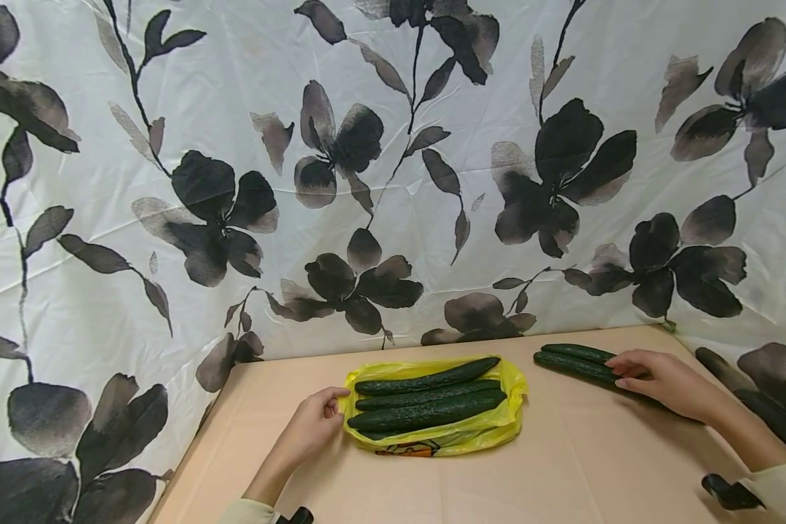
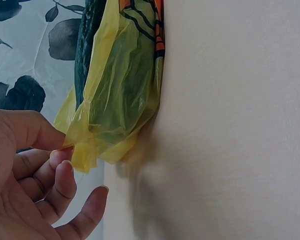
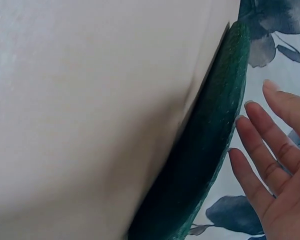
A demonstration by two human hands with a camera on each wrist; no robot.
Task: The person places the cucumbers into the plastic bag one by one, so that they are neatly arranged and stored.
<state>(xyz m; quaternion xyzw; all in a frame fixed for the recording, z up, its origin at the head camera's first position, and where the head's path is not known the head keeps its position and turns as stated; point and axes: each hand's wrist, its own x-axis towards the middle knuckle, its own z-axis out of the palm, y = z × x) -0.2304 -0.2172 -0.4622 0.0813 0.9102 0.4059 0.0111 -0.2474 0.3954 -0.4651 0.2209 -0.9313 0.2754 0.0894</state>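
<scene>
A yellow plastic bag [image 1: 514, 418] lies on the table, spread open with several dark green cucumbers [image 1: 429, 411] side by side in it. My left hand [image 1: 317, 422] pinches the bag's left edge between thumb and index finger; in the left wrist view the other fingers of this hand [image 2: 35, 175] are apart from the plastic. To the right, two more cucumbers [image 1: 573, 364] lie together on the table. Over them is my right hand [image 1: 661, 382]. In the right wrist view its spread fingertips [image 3: 247, 125] are right at the side of one cucumber [image 3: 205, 140].
The table [image 1: 563, 466] has a pale tan covering. Behind it and along its sides hangs a white cloth [image 1: 445, 306] with dark flower prints. Dark straps are at both wrists, beside pale sleeves [image 1: 782, 491].
</scene>
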